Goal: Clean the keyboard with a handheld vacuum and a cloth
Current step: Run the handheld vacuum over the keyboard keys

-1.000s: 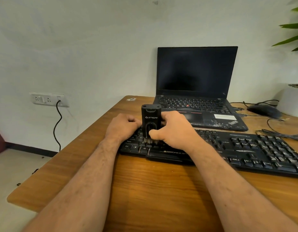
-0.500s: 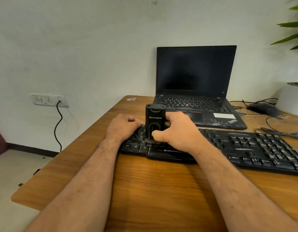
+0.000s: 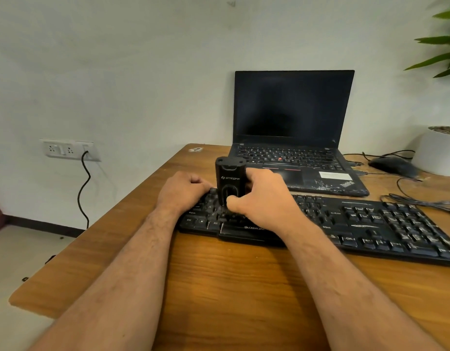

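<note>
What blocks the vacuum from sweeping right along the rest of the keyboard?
Nothing visible. The right hand grips the vacuum upright on the left keys of the keyboard; the keys to its right lie bare. The left hand rests on the opposite end.

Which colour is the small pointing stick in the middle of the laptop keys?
Red, seen in the head view.

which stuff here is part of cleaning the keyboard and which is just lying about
In use:
- keyboard
- handheld vacuum, upright on the keys, gripped by the right hand
- left hand, fingers curled, resting on the keyboard's left end

Lying about:
- laptop
- mouse
- plant pot
- cable

No cloth is in view.
</note>
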